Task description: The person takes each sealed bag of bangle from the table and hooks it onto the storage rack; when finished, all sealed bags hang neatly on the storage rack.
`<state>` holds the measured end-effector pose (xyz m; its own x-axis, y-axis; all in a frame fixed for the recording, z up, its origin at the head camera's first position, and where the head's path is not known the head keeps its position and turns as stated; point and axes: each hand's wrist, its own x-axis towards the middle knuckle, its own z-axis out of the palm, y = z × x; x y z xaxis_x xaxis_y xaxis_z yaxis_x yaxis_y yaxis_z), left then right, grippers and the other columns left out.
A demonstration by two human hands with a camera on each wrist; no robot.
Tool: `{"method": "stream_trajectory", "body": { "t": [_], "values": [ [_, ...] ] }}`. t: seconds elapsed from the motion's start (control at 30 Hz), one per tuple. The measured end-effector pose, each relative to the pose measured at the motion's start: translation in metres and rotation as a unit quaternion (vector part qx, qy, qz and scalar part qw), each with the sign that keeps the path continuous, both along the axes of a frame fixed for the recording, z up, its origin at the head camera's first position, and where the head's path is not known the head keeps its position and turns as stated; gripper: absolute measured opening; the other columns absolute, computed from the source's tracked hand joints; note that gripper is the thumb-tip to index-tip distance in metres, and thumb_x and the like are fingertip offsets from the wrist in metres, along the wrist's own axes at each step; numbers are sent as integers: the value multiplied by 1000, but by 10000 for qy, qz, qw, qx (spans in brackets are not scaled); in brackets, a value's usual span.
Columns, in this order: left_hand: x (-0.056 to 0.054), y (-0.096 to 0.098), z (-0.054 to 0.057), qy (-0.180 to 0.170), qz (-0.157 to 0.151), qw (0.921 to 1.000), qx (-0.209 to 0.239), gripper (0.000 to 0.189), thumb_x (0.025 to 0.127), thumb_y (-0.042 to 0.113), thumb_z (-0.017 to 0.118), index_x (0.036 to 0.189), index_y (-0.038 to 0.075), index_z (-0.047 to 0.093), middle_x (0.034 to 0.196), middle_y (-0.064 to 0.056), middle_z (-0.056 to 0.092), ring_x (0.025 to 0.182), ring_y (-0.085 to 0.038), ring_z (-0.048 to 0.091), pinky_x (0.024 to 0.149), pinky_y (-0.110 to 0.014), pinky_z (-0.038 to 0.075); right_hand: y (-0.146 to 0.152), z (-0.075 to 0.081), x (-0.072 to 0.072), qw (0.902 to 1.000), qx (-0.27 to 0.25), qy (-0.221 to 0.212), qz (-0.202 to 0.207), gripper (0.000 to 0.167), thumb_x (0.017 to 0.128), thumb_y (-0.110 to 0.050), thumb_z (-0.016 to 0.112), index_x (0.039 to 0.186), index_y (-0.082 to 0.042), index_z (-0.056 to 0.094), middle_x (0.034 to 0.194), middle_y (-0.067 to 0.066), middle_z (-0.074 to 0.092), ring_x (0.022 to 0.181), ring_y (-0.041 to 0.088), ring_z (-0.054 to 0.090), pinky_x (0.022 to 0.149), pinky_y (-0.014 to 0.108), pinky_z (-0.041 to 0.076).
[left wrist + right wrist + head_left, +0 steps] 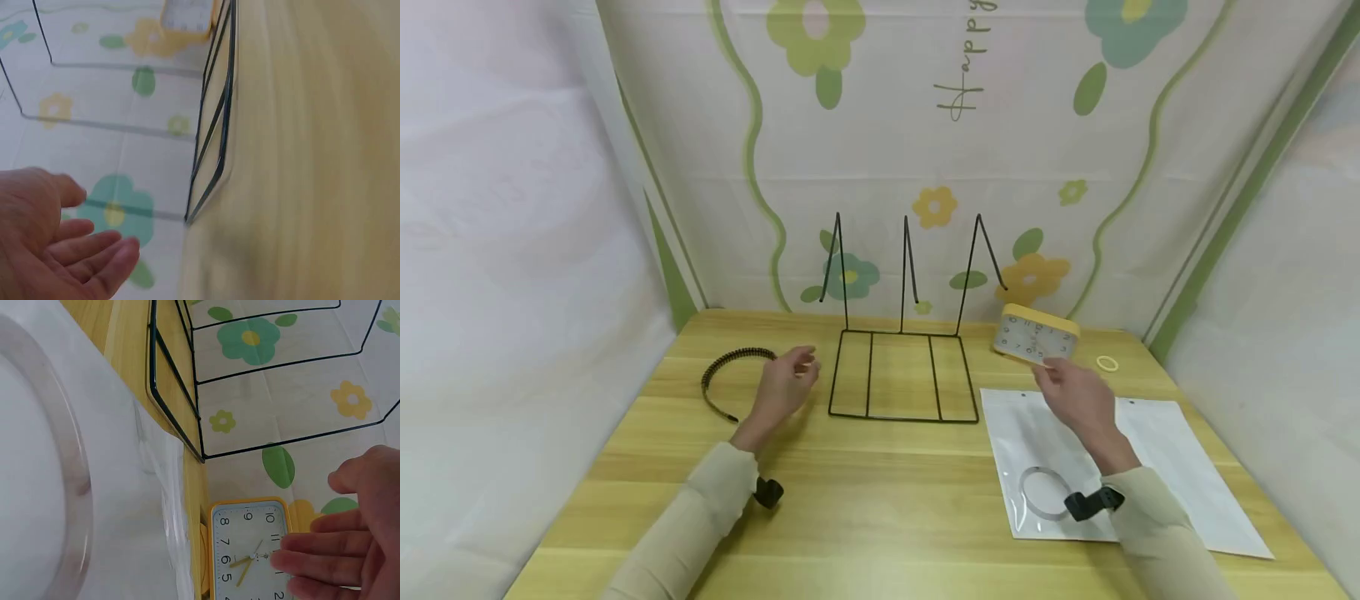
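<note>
My left hand [786, 385] hovers over the table between a dark coiled headband [739, 353] and a black wire rack [904, 418], its fingers loosely bent around nothing. In the left wrist view that hand [69, 244] shows a relaxed palm, with the rack [219, 156] beyond it. My right hand [1077, 396] is above a white plastic bag [1180, 467], close to a yellow alarm clock [1037, 337]. In the right wrist view its fingers [325, 565] are extended and overlap the clock's face [250, 540]; the hand holds nothing.
The rack's three bent prongs [906, 250] rise at the back, near a flower-printed curtain [880, 150]. A small pale yellow ring [1107, 363] lies right of the clock. The bag has a round ring outline [1026, 492] on its front. White cloth walls [512, 292] stand at both sides.
</note>
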<state>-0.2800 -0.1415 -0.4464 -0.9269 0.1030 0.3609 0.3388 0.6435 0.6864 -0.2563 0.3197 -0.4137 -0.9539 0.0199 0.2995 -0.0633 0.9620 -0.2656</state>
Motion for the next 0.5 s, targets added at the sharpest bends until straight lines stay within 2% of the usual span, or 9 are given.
{"method": "stream_trajectory", "body": {
  "t": [0.03, 0.07, 0.17, 0.27, 0.37, 0.43, 0.5],
  "values": [
    [1, 4, -2, -112, -32, 9997, 201, 38, 96, 14, 62, 130, -2, 58, 113, -19, 68, 87, -33, 69, 70, -38, 58, 3, 0, 4, 10000, -37, -18, -57, 49, 98, -44, 50, 124, -4, 64, 100, 20, 72, 79, 37, 67, 47, 35, 43],
    [1, 9, -4, -244, -34, 9992, 311, 36, 95, 13, 63, 127, -2, 60, 110, -17, 69, 95, -30, 68, 76, -37, 58, 7, 0, 7, 9998, -50, -127, -108, 47, 98, -41, 51, 120, -3, 65, 105, 19, 72, 82, 37, 68, 48, 33, 44],
    [4, 20, -12, -759, -31, 9963, 410, 36, 94, 11, 64, 127, -3, 61, 108, -14, 69, 96, -26, 67, 77, -36, 57, 19, -2, 17, 9961, 9, -806, -373, 50, 97, -42, 51, 120, 1, 64, 107, 22, 70, 83, 36, 67, 51, 35, 45],
    [6, 28, -18, -1030, -21, 9942, 320, 36, 93, 10, 65, 125, -5, 61, 106, -15, 70, 92, -24, 68, 75, -35, 57, 33, -7, 25, 9855, 153, -1532, -719, 58, 96, -47, 51, 121, 4, 61, 109, 27, 67, 83, 39, 64, 56, 43, 46],
    [7, 33, -22, -1136, 80, 9933, 209, 34, 92, 9, 67, 121, -6, 63, 102, -14, 70, 83, -19, 66, 72, -33, 57, 46, -15, 30, 9748, 231, -2006, -947, 63, 95, -50, 52, 120, 7, 60, 109, 31, 63, 82, 41, 62, 60, 49, 47],
    [8, 35, -24, -1174, 148, 9929, 68, 20, 91, 8, 67, 105, -7, 66, 87, -11, 66, 70, -14, 58, 64, -30, 52, 53, -20, 33, 9696, 209, -2224, -999, 64, 95, -49, 53, 119, 9, 58, 110, 32, 62, 83, 43, 62, 63, 52, 47],
    [7, 36, -26, -1203, 181, 9925, -73, 13, 91, 6, 66, 84, -3, 59, 70, -5, 53, 60, -12, 45, 56, -27, 41, 57, -26, 35, 9663, 177, -2355, -1027, 63, 95, -48, 54, 119, 10, 58, 110, 33, 61, 84, 42, 62, 65, 52, 47]
  ]
}}
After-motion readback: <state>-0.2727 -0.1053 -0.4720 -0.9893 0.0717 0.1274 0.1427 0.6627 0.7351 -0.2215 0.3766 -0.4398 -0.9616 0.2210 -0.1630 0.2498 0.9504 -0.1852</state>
